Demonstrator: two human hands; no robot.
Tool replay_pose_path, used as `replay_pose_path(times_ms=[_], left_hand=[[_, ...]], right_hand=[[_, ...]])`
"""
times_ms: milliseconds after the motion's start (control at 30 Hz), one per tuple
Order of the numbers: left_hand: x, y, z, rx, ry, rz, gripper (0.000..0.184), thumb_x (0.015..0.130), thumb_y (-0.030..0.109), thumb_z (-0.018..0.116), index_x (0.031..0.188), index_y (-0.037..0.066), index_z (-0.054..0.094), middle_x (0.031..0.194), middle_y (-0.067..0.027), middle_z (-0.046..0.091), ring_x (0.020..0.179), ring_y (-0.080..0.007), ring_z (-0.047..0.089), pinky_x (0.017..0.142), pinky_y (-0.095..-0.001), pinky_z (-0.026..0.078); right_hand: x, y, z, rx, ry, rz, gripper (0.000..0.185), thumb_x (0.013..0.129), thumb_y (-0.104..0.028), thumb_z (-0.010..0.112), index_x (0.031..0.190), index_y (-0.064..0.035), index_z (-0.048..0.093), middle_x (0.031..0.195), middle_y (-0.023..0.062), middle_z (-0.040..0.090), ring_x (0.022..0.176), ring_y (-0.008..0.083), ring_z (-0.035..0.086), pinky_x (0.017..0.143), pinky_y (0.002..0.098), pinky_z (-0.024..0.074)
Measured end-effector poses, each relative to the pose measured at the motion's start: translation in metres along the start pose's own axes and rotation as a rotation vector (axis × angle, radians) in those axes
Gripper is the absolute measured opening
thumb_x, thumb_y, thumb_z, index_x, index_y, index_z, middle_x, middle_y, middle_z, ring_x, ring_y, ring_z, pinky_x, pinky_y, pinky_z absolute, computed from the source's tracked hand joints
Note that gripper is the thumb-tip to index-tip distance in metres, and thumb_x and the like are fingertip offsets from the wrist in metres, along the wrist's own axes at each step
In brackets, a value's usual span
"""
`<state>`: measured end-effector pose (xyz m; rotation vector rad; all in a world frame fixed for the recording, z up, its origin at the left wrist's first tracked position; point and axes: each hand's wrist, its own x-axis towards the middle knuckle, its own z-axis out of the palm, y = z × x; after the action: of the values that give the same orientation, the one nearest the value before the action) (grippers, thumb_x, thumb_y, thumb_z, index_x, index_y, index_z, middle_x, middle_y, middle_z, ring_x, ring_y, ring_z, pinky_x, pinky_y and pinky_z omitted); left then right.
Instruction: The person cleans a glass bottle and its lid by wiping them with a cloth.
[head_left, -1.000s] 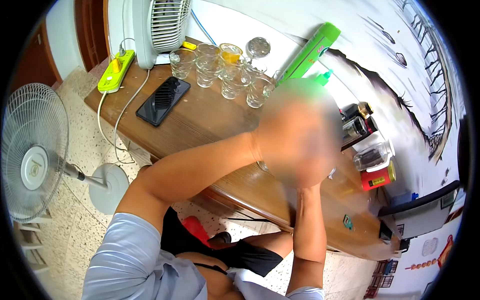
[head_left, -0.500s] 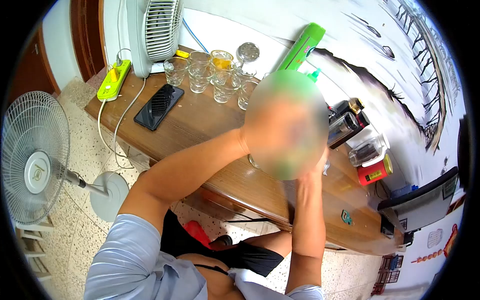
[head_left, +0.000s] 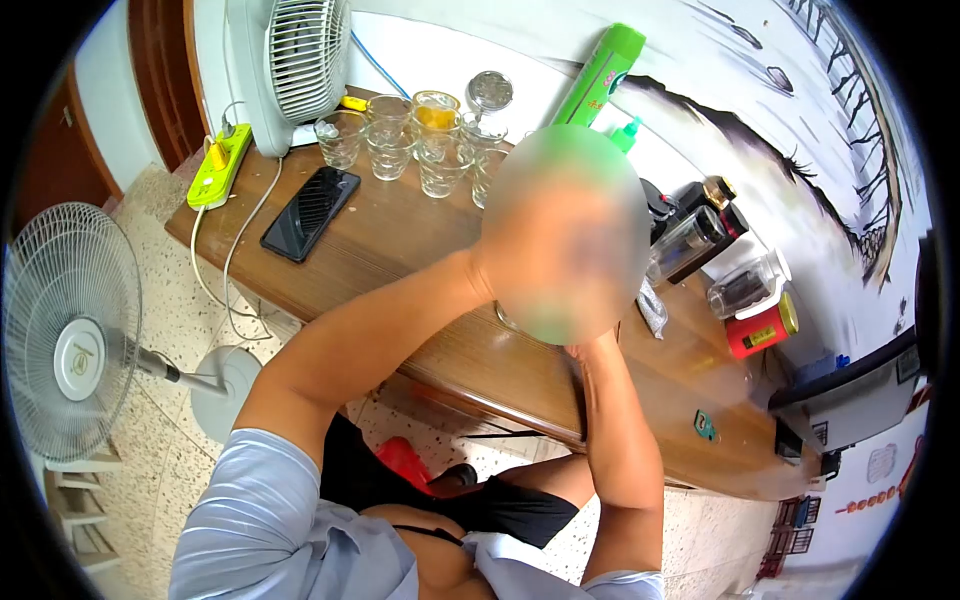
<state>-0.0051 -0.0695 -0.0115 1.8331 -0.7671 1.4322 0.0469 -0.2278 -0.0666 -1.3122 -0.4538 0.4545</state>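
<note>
**Two bare hands together above the brown table, under a round blur**

The left hand [head_left: 515, 235] and the right hand [head_left: 585, 325] are close to each other over the brown wooden table [head_left: 400, 240], near its front edge. A round blur covers most of both hands, so I cannot tell if they are wide or narrow, or what they hold. Inside this blur are green patches, which I cannot identify.

The thing nearest to the hands is a clear, curved rim, perhaps of glass [head_left: 506, 317]; it shows just beside the lower left border of the blur, and the rest of it is hidden. On the side of the back edge, a group of clear glass cups [head_left: 440, 165] stands upright, one of them with something yellow [head_left: 437, 115] in it. To their right are a tall green container [head_left: 600, 78] and a green pump top [head_left: 627, 133]. A small grey speckled packet [head_left: 652, 310] lies to the right of the hands.

Toward the left end of the table, a black smartphone [head_left: 310, 215] lies flat, and a yellow-green power strip [head_left: 218, 172] is along the left edge. Farther right, near the back edge, there are a clear jar with a white handle [head_left: 740, 290] and a red canister with a yellowish lid [head_left: 760, 332].
</note>
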Motion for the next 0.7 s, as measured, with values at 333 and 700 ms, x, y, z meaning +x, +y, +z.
replay_pose_path(times_ms=[333, 700], left_hand=[[0.003, 0.010, 0.001, -0.024, 0.041, 0.015, 0.031, 0.075, 0.021, 0.080, 0.102, 0.008, 0.069, 0.109, -0.0118, 0.066, 0.099, -0.0339, 0.063, 0.089, -0.0455, 0.054], [-0.001, 0.007, -0.001, -0.034, 0.023, 0.024, 0.022, 0.091, 0.028, 0.077, 0.100, 0.008, 0.072, 0.111, -0.0135, 0.067, 0.096, -0.0320, 0.063, 0.088, -0.0435, 0.051]], right_hand=[[-0.027, -0.054, 0.024, 0.146, 0.044, -0.517, 0.055, 0.118, -0.046, 0.040, 0.146, -0.0007, 0.056, 0.135, 0.0126, 0.065, 0.126, 0.0243, 0.063, 0.111, 0.0433, 0.0496], [-0.014, -0.014, 0.021, 0.127, 0.077, 0.007, 0.054, 0.111, -0.050, 0.055, 0.147, -0.0093, 0.053, 0.141, 0.0096, 0.063, 0.128, 0.0223, 0.064, 0.105, 0.0418, 0.0563]])
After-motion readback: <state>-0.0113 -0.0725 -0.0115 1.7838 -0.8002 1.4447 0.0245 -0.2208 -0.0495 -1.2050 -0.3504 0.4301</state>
